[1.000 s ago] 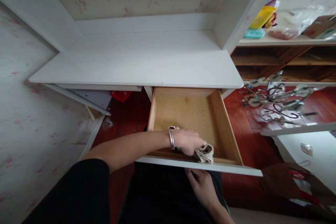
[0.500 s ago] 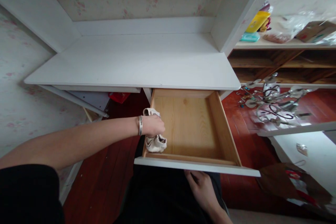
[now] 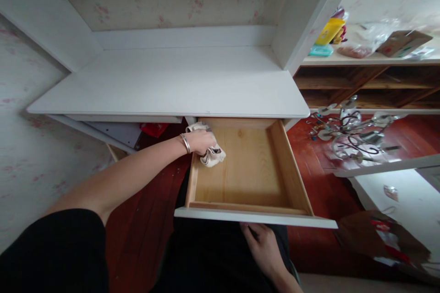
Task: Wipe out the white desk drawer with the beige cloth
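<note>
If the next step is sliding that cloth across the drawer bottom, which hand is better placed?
The left hand, most likely: it grips the cloth at the left wall of the drawer. The right hand is low, on the near side of the white drawer front, away from the cloth.

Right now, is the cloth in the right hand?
No, the left hand holds the cloth at the left side of the open drawer, while the right hand is near its front.
</note>
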Demonstrator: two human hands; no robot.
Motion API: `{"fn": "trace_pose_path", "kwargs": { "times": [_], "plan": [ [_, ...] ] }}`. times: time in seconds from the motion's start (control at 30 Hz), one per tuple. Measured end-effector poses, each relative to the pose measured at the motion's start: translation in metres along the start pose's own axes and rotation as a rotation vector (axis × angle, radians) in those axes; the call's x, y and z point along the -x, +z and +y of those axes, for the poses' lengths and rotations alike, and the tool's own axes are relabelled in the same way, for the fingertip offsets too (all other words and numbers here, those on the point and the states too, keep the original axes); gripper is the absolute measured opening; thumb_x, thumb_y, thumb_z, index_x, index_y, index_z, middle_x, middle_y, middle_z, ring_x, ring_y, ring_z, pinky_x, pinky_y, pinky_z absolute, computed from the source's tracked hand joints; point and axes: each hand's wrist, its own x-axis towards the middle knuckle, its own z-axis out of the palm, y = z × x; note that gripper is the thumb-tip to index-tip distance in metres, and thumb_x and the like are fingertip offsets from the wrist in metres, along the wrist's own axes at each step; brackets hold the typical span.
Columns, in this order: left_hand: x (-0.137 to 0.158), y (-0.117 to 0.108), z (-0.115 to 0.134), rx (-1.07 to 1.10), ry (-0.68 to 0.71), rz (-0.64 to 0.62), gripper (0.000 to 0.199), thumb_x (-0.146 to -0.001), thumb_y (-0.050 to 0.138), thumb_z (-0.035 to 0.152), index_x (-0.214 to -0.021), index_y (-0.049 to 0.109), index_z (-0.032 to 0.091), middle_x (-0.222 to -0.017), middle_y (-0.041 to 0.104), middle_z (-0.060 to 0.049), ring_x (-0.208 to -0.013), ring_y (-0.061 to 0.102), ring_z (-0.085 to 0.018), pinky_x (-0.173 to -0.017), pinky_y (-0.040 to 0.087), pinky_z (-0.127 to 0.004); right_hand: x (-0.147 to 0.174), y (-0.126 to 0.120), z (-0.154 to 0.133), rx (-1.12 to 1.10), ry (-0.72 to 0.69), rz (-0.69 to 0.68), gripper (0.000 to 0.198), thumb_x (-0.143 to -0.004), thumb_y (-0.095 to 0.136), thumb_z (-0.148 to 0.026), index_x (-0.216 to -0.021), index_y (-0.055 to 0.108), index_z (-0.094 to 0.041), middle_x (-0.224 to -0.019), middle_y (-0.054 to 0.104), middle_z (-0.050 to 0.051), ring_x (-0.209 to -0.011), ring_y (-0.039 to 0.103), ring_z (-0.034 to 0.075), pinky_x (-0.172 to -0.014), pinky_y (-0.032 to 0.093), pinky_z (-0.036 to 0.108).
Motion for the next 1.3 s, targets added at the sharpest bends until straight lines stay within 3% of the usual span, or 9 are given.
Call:
{"fn": "trace_pose_path", "kwargs": {
  "times": [0.17, 0.3, 0.4, 0.53, 0.63, 0.77, 0.9, 1.07, 1.3],
  "plan": [
    [0.014, -0.015, 0.023, 0.298, 0.066, -0.193, 0.023, -0.062, 0.061, 0.014, -0.080, 0.070, 0.024, -0.081, 0.072, -0.003, -0.072, 0.064, -0.020, -0.060, 0.041, -0.025, -0.001, -0.001, 0.002, -0.008, -0.014, -0.006, 0.043, -0.096, 0.042, -0.048, -0.085, 0.074, -0.023, -0.090, 0.074, 0.007, -0.090, 0.067, 0.026, -0.082, 0.047, 0.031],
    [0.027, -0.010, 0.034, 0.790, -0.022, -0.185, 0.024, -0.064, 0.065, 0.017, -0.087, 0.070, 0.020, -0.087, 0.073, -0.002, -0.076, 0.065, -0.018, -0.064, 0.045, -0.024, -0.002, 0.000, 0.004, -0.022, -0.022, -0.008, 0.043, -0.095, 0.042, -0.050, -0.088, 0.075, -0.023, -0.093, 0.074, 0.007, -0.090, 0.067, 0.026, -0.082, 0.047, 0.031],
    [0.038, -0.001, 0.049, 1.261, -0.251, -0.049, 0.024, -0.063, 0.068, 0.018, -0.087, 0.070, 0.016, -0.088, 0.073, -0.003, -0.079, 0.066, -0.019, -0.067, 0.049, -0.025, -0.001, 0.001, 0.006, -0.024, -0.026, 0.002, 0.043, -0.095, 0.043, -0.050, -0.086, 0.075, -0.023, -0.093, 0.075, 0.006, -0.091, 0.067, 0.026, -0.083, 0.047, 0.031],
    [0.051, 0.010, 0.080, 1.908, -0.621, 0.276, 0.030, -0.065, 0.068, 0.017, -0.095, 0.067, 0.014, -0.090, 0.072, -0.007, -0.080, 0.068, -0.020, -0.072, 0.054, -0.030, -0.001, 0.002, 0.007, -0.007, -0.023, -0.017, 0.043, -0.096, 0.042, -0.049, -0.083, 0.073, -0.024, -0.091, 0.075, 0.005, -0.091, 0.067, 0.026, -0.083, 0.046, 0.031],
    [0.051, 0.016, 0.094, 2.143, -0.861, 0.510, 0.024, -0.068, 0.068, 0.017, -0.092, 0.066, 0.013, -0.085, 0.072, -0.009, -0.071, 0.068, -0.019, -0.068, 0.056, -0.031, -0.002, 0.001, 0.008, -0.009, -0.016, -0.023, 0.044, -0.096, 0.041, -0.050, -0.081, 0.073, -0.024, -0.091, 0.075, 0.005, -0.091, 0.067, 0.026, -0.083, 0.046, 0.031],
    [0.025, 0.026, 0.080, 2.157, -0.982, 0.799, 0.021, -0.068, 0.064, 0.013, -0.089, 0.065, 0.013, -0.082, 0.071, -0.008, -0.068, 0.068, -0.019, -0.067, 0.056, -0.031, -0.003, 0.001, 0.007, -0.011, -0.019, -0.007, 0.044, -0.095, 0.042, -0.050, -0.076, 0.070, -0.022, -0.088, 0.074, 0.006, -0.087, 0.067, 0.025, -0.080, 0.045, 0.030],
    [-0.022, 0.032, 0.046, 1.885, -1.106, 0.939, 0.016, -0.070, 0.058, 0.012, -0.084, 0.064, 0.014, -0.082, 0.071, -0.007, -0.070, 0.069, -0.019, -0.067, 0.055, -0.030, -0.003, 0.002, 0.006, -0.007, -0.033, 0.005, 0.045, -0.095, 0.041, -0.050, -0.075, 0.069, -0.022, -0.083, 0.073, 0.006, -0.084, 0.067, 0.025, -0.077, 0.046, 0.029],
    [-0.071, 0.030, 0.027, 1.691, -1.148, 0.918, 0.011, -0.072, 0.059, 0.015, -0.081, 0.064, 0.015, -0.088, 0.071, -0.009, -0.079, 0.069, -0.020, -0.069, 0.052, -0.026, -0.002, 0.003, 0.006, 0.028, -0.009, 0.029, 0.047, -0.094, 0.041, -0.053, -0.075, 0.071, -0.021, -0.083, 0.073, 0.008, -0.083, 0.067, 0.026, -0.077, 0.047, 0.030],
    [-0.103, 0.024, 0.044, 1.435, -1.113, 0.733, 0.017, -0.074, 0.060, 0.022, -0.087, 0.068, 0.014, -0.098, 0.072, -0.013, -0.094, 0.067, -0.023, -0.076, 0.049, -0.025, -0.002, 0.004, 0.006, 0.008, 0.005, 0.051, 0.045, -0.092, 0.045, -0.054, -0.079, 0.073, -0.021, -0.090, 0.075, 0.009, -0.085, 0.068, 0.027, -0.080, 0.050, 0.031]
  ]
}}
